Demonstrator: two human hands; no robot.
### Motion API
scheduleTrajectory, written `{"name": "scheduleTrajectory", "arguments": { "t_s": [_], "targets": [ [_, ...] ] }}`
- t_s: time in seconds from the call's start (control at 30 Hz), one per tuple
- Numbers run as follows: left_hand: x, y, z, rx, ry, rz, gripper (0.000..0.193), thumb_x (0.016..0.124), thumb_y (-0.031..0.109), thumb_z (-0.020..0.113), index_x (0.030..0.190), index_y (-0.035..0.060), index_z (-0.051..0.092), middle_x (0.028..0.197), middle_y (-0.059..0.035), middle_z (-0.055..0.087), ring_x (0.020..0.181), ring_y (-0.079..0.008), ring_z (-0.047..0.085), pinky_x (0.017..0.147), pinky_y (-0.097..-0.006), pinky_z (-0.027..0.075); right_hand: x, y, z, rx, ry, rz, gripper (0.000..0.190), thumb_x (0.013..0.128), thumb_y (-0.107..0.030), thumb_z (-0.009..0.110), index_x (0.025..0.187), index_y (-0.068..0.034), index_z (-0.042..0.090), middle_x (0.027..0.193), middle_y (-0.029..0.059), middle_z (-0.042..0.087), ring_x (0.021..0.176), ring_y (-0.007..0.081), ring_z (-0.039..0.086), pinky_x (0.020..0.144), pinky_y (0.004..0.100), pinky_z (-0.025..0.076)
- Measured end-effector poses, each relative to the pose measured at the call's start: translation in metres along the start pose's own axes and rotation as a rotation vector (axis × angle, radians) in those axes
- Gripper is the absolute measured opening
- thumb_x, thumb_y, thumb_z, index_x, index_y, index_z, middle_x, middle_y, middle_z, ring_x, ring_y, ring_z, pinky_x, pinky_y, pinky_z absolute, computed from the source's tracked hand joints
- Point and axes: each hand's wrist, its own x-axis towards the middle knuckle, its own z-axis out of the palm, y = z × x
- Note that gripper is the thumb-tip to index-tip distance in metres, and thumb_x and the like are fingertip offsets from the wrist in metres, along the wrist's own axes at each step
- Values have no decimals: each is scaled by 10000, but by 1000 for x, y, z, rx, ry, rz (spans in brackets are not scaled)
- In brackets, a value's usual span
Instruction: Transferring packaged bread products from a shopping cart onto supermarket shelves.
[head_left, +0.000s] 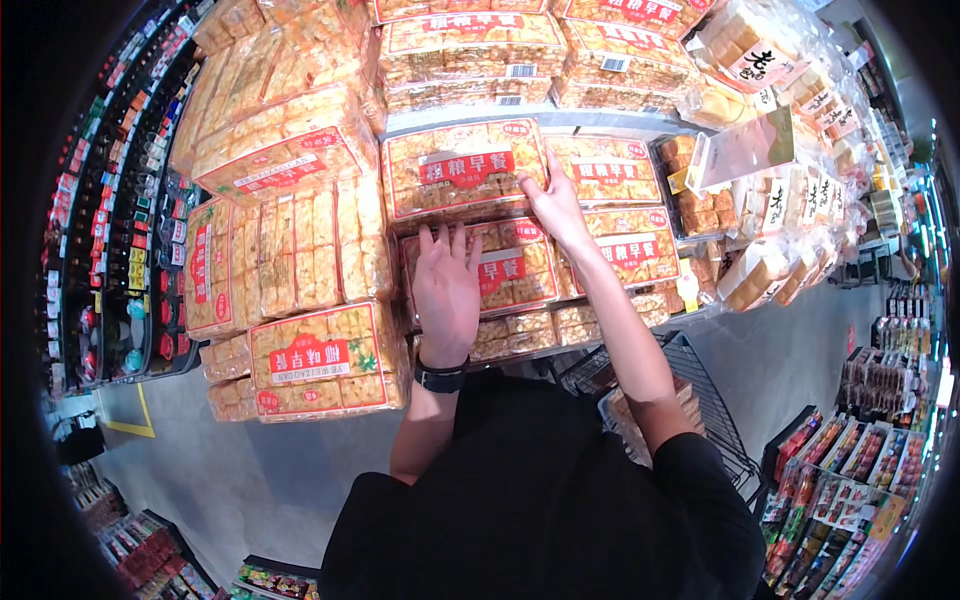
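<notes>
Clear-wrapped packs of pale, block-shaped pastries with red labels fill the display before me. My right hand (553, 201) is on the right end of one pack (420, 184), thumb on its top face and fingers along its side. That pack sits higher than the pack in front of it (525, 289). My left hand (448, 289), with a black wristband, lies palm up over the left part of this front pack, fingertips at the near edge of the upper pack. Whether the left fingers bear on the upper pack cannot be told.
More pastry packs (319, 360) are stacked at the left, others (472, 45) behind. Bagged bread loaves (757, 202) and a clear sign holder (742, 150) stand at the right. A wire shopping cart (701, 375) holding packs is close to my right side. Stocked shelves line both sides.
</notes>
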Motion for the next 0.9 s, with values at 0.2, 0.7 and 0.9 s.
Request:
{"name": "scheduleTrajectory", "arguments": {
  "t_s": [0.2,0.7,0.9],
  "targets": [
    [-4,-8,5,25,7,-18,684,990,201,488,1580,81,163,1585,-133,263,1517,-314,210,1259,-516,159,-16,10,-7,-235,103,-214,684,968,-240,651,1525,24,353,1357,221,594,1214,236,592,1042,346,451],
    [-89,-114,51,197,-323,-437,498,1037,251,434,1470,4,420,1468,-151,485,1433,-311,391,1232,-453,250,-340,100,-188,-78,856,-12,216,975,30,521,1154,2,640,1117,112,686,989,187,687,828,291,552],
    [-137,-176,62,415,-489,-753,394,1029,261,494,1320,-3,517,1265,-146,583,1179,-274,561,1100,-435,402,-477,261,-232,-199,1090,486,273,930,-71,610,1194,1,600,1110,158,684,1030,231,690,861,347,552]
  ]
}}
